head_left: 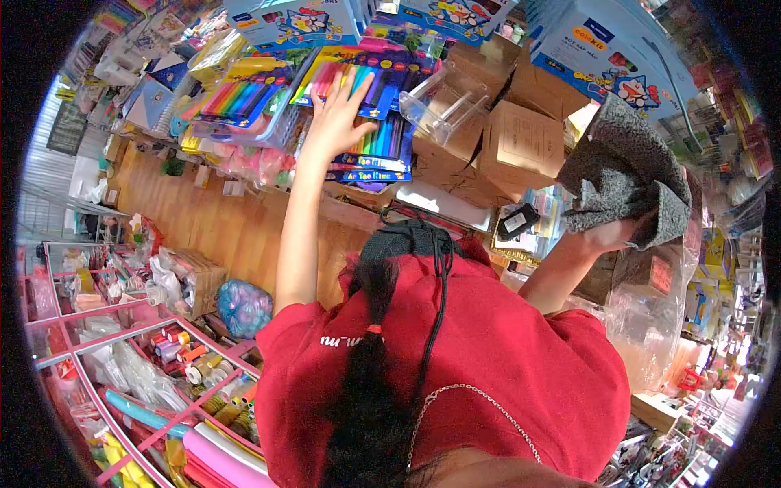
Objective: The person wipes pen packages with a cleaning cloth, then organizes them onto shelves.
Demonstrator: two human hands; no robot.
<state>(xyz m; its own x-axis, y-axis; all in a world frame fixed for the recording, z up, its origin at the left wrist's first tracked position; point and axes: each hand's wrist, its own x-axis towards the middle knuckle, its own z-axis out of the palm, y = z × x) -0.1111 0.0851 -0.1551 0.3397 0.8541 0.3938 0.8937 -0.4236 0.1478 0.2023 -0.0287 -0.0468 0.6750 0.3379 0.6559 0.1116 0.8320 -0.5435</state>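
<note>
L hand [338,114] flat, fingers spread wide, on marker packs [374,150] far left. R hand [610,236] clutches grey cloth [622,175] right, near boxes [521,142].

A stack of brown cardboard boxes [521,134] sits high on the shelving. Just left of the boxes stands a clear plastic holder [439,102], and above them lie blue cartoon-printed cartons [598,57]. Below the boxes rests a small black device [517,221] on a white surface. Far down and left of the boxes, a pink wire rack [122,342] holds tape rolls [191,358], with a blue bagged bundle [242,307] just beside it.
</note>
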